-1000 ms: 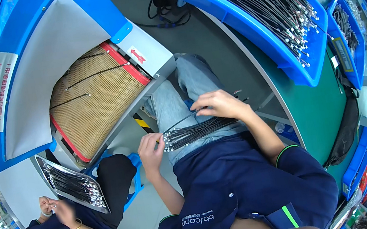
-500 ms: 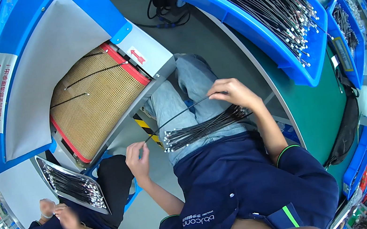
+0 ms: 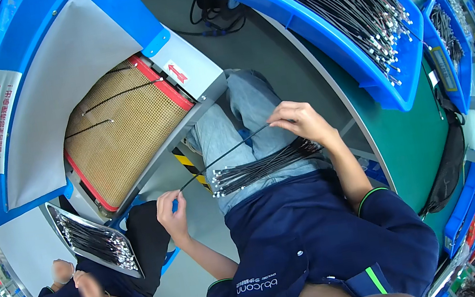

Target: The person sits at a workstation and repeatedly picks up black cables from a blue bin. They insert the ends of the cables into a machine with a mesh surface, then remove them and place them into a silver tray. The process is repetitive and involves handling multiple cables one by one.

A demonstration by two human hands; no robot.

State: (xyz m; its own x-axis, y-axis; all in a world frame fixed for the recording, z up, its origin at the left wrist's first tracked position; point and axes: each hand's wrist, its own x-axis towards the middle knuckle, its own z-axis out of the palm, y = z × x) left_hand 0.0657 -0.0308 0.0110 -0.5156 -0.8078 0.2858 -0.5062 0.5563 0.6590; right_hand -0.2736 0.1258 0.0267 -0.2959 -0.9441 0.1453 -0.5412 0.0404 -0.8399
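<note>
We look down on two bare hands at work, and take the tan mesh belt (image 3: pixel 142 126), edged in red, as our landmark. To the right of the belt and a little lower, a single black cable (image 3: pixel 232 152) slants through the air between the hands, almost straight. The left hand (image 3: pixel 172 215), near the belt and just below it, has thumb and forefinger closed on the cable's lower end, its other fingers curled in. The right hand (image 3: pixel 302 120), well to the right of the belt, pinches the upper end, and its fingers hide that tip from us. Lower right of the belt, beneath the cable, a bundle of black cables (image 3: pixel 268 165) with white ends lies across jeans (image 3: pixel 213 129). On the belt itself we find three more cables (image 3: pixel 119 96), lying apart from one another. Well to the belt's right sits a blue bin (image 3: pixel 403 87) heaped with similar cables (image 3: pixel 340 16). We judge the step in hand to be handling one cable by its two ends; the next move, we think, calls for both pinches to hold and the cable to be kept clear of the bundle
</note>
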